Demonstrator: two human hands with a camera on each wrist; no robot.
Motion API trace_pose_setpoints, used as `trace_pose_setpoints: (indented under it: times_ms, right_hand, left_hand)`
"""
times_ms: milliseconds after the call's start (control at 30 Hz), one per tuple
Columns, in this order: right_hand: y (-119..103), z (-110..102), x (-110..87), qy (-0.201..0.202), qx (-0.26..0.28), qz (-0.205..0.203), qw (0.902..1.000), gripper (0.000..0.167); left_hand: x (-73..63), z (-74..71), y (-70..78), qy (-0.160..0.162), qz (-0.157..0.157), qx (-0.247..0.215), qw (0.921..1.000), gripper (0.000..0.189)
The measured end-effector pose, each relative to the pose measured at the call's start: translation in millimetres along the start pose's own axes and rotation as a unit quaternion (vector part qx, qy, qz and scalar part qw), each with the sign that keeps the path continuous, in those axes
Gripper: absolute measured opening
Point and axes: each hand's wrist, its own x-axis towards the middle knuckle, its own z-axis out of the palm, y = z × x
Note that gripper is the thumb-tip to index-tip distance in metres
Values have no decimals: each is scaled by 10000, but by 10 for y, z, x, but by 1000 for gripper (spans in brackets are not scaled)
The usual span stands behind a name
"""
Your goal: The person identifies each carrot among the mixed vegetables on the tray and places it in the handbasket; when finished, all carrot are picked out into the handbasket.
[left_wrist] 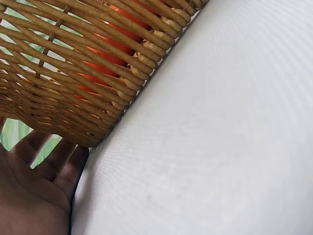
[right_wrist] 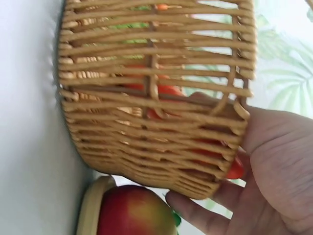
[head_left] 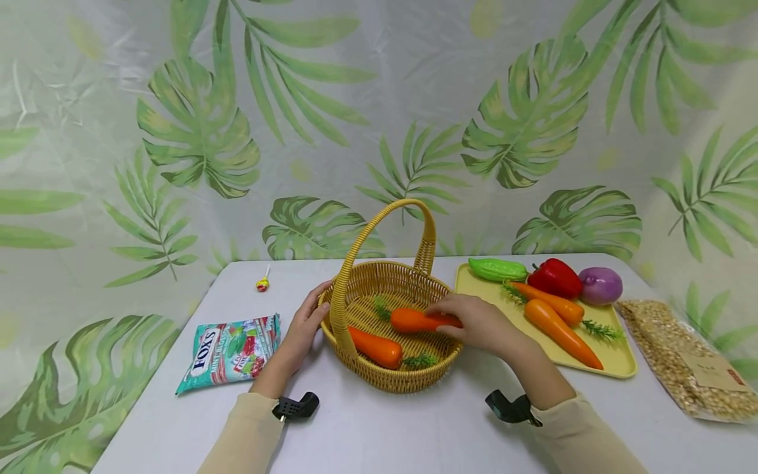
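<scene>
A wicker basket [head_left: 385,378] with a tall arched handle stands on the white table. My left hand [head_left: 304,322] grips its left side, thumb at the rim; in the left wrist view the fingers [left_wrist: 63,164] lie against the outer wall. Over the right rim reaches my right hand [head_left: 476,322], holding an orange carrot [head_left: 411,320] by its narrow end inside the basket. Another carrot [head_left: 379,347] lies nearer the front of the basket, its green leaves to the right. Seen from the right wrist, the weave partly hides the right hand's carrot [right_wrist: 235,169].
At right, a yellow tray [head_left: 616,368] carries two carrots [head_left: 562,332], a bitter gourd [head_left: 497,269], a red pepper [head_left: 555,278] and a purple rounded vegetable [head_left: 601,286]. Beyond lies a grain bag [head_left: 681,355]. Left are a candy bag [head_left: 233,352] and a lollipop [head_left: 262,284].
</scene>
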Motion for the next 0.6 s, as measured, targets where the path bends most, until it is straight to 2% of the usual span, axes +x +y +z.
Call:
trace_pose_setpoints:
  times_ms: [333,600]
  right_hand:
    - [-98,67,34,-90,-271,215,9994,27]
    - [-70,67,25,-518,-132,-251,9983,27]
  left_hand:
    - [-3,7,25,22,-55,127,9999,46]
    - [-4,6,17,16,-61,75,10000,45]
